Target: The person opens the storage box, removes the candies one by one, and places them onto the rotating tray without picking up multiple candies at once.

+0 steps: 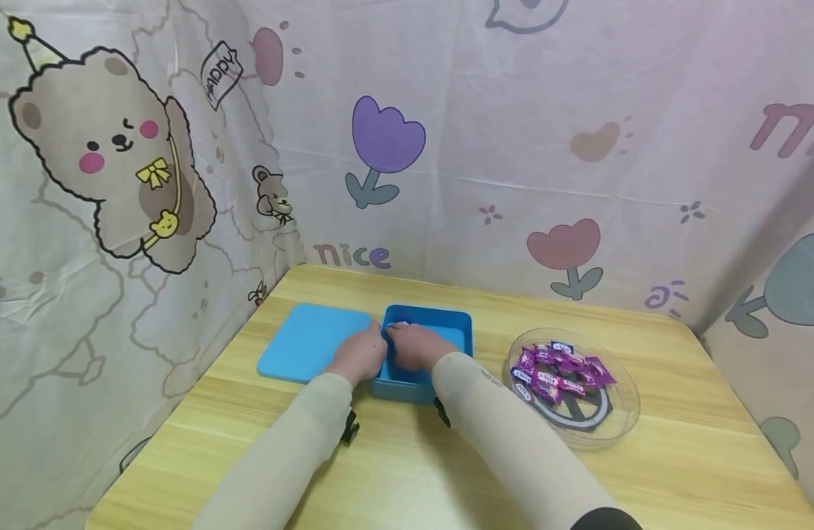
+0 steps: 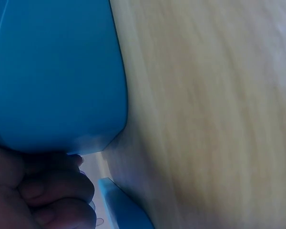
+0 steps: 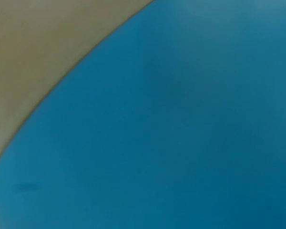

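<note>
A blue box (image 1: 407,391) stands uncovered on the table. My left hand (image 1: 362,353) grips its left wall; in the left wrist view the curled fingers (image 2: 62,188) lie against the outside of the box (image 2: 57,76). My right hand (image 1: 416,346) reaches down inside the box toward its left side, fingertips bent. A small wrapped candy (image 1: 399,324) shows just beyond those fingers; I cannot tell whether they pinch it. The right wrist view holds mostly the blue box wall (image 3: 157,124), with that hand out of sight.
A flat blue lid (image 1: 310,338) lies left of the box. On the right, a clear round dish (image 1: 622,412) holds several purple wrapped candies (image 1: 559,368). The wooden table (image 1: 380,464) backs onto a printed cloth (image 1: 480,243).
</note>
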Action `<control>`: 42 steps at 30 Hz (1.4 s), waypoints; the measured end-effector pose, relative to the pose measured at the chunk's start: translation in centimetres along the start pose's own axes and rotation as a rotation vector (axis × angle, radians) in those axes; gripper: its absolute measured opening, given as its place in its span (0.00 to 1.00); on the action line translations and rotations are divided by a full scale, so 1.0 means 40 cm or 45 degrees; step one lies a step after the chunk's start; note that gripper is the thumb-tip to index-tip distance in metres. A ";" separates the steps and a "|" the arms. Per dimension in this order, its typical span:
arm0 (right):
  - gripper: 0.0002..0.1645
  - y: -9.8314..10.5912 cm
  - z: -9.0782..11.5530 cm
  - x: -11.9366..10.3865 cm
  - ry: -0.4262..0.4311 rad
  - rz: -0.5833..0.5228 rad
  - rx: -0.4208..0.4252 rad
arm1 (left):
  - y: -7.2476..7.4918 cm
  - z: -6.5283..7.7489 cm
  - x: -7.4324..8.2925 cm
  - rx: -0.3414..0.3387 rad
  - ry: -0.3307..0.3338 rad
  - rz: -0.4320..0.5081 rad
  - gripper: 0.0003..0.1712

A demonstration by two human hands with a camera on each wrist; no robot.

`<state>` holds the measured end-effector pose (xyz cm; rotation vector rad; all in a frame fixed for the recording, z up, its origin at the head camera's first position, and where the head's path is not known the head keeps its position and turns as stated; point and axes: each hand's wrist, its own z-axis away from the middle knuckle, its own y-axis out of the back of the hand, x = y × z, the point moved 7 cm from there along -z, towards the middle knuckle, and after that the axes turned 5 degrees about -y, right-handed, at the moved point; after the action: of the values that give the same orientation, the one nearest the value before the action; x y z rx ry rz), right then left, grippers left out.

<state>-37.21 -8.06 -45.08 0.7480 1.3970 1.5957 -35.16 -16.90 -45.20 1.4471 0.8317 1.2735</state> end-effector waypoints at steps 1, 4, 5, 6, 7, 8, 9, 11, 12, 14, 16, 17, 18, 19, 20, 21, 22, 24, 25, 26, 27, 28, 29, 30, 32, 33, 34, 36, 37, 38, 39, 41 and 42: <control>0.32 0.001 0.001 0.001 0.005 0.011 0.002 | 0.000 -0.001 0.000 0.003 0.004 0.004 0.32; 0.29 0.006 0.005 0.002 0.015 0.034 0.006 | -0.001 -0.005 0.000 0.008 0.019 0.022 0.31; 0.28 0.007 0.007 0.003 0.013 0.039 0.005 | -0.002 -0.006 0.000 0.010 0.023 0.025 0.31; 0.27 0.007 0.008 0.004 0.011 0.042 0.004 | -0.002 -0.007 0.000 0.011 0.028 0.033 0.31; 0.25 0.008 0.010 0.005 0.006 0.041 -0.001 | -0.003 -0.008 -0.001 0.013 0.032 0.041 0.31; 0.24 0.008 0.012 0.008 -0.006 0.030 -0.008 | -0.003 -0.008 -0.001 0.016 0.034 0.047 0.31; 0.23 0.008 0.013 0.011 -0.019 0.021 -0.015 | -0.003 -0.008 -0.002 0.017 0.037 0.054 0.31; 0.21 0.006 0.018 0.019 -0.051 -0.012 -0.035 | -0.004 -0.007 -0.002 0.016 0.038 0.061 0.31; 0.20 0.007 0.020 0.024 -0.064 -0.030 -0.040 | -0.004 -0.007 -0.003 0.014 0.040 0.064 0.31; 0.19 0.007 0.027 0.033 -0.084 -0.060 -0.051 | -0.006 -0.005 -0.004 0.012 0.041 0.063 0.32; 0.19 0.008 0.034 0.040 -0.087 -0.063 -0.051 | -0.008 -0.004 -0.005 0.009 0.051 0.074 0.32; 0.18 0.008 0.038 0.043 -0.080 -0.054 -0.046 | -0.008 -0.004 -0.006 0.010 0.057 0.082 0.32; 0.18 0.009 0.043 0.045 -0.070 -0.042 -0.041 | -0.009 -0.003 -0.007 0.011 0.061 0.087 0.32; 0.17 0.009 0.048 0.047 -0.057 -0.024 -0.035 | -0.009 -0.003 -0.008 0.013 0.064 0.094 0.33; 0.16 0.010 0.053 0.049 -0.047 -0.013 -0.027 | -0.009 -0.003 -0.009 0.014 0.069 0.102 0.33; 0.16 0.010 0.059 0.051 -0.035 -0.001 -0.020 | -0.009 -0.003 -0.010 0.014 0.074 0.110 0.33; 0.15 0.011 0.064 0.053 -0.025 0.004 -0.011 | -0.010 -0.004 -0.011 0.012 0.077 0.114 0.33; 0.13 0.010 0.070 0.061 -0.010 0.011 0.003 | -0.011 -0.004 -0.012 0.010 0.085 0.125 0.33; 0.12 0.011 0.075 0.066 -0.009 0.006 0.005 | -0.010 -0.003 -0.012 0.008 0.090 0.136 0.33; 0.12 0.012 0.078 0.071 -0.010 0.001 0.005 | -0.011 -0.002 -0.012 0.006 0.094 0.143 0.33; 0.12 0.013 0.081 0.076 -0.007 0.004 0.008 | -0.011 -0.002 -0.013 0.005 0.098 0.148 0.33; 0.11 0.013 0.084 0.082 -0.005 0.006 0.010 | -0.012 -0.001 -0.014 0.005 0.104 0.154 0.33; 0.11 0.014 0.086 0.087 0.000 0.017 0.015 | -0.011 0.000 -0.014 0.006 0.106 0.159 0.33; 0.11 0.014 0.089 0.092 0.006 0.025 0.018 | -0.011 0.001 -0.014 0.007 0.107 0.161 0.33; 0.12 0.018 0.097 0.099 0.028 0.054 0.039 | -0.011 0.003 -0.013 0.011 0.106 0.155 0.33; 0.11 0.020 0.101 0.102 0.041 0.060 0.052 | -0.011 0.003 -0.012 0.014 0.105 0.150 0.33; 0.11 0.022 0.104 0.105 0.051 0.063 0.062 | -0.010 0.004 -0.012 0.015 0.104 0.146 0.33; 0.10 0.025 0.111 0.112 0.060 0.058 0.077 | -0.009 0.005 -0.010 0.019 0.095 0.134 0.33; 0.10 0.026 0.114 0.115 0.062 0.055 0.082 | -0.008 0.006 -0.009 0.021 0.092 0.129 0.33; 0.09 0.027 0.116 0.118 0.064 0.050 0.088 | -0.006 0.006 -0.008 0.024 0.090 0.126 0.33; 0.09 0.027 0.118 0.121 0.066 0.048 0.093 | -0.006 0.007 -0.007 0.026 0.088 0.123 0.33; 0.09 0.025 0.122 0.128 0.067 0.040 0.099 | -0.004 0.008 -0.005 0.029 0.083 0.121 0.33; 0.09 0.025 0.123 0.131 0.073 0.044 0.104 | -0.004 0.009 -0.005 0.029 0.082 0.120 0.33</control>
<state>-35.50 -1.16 -43.69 0.7834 1.5056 1.6059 -34.85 -17.13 -45.38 1.4852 0.8313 1.3913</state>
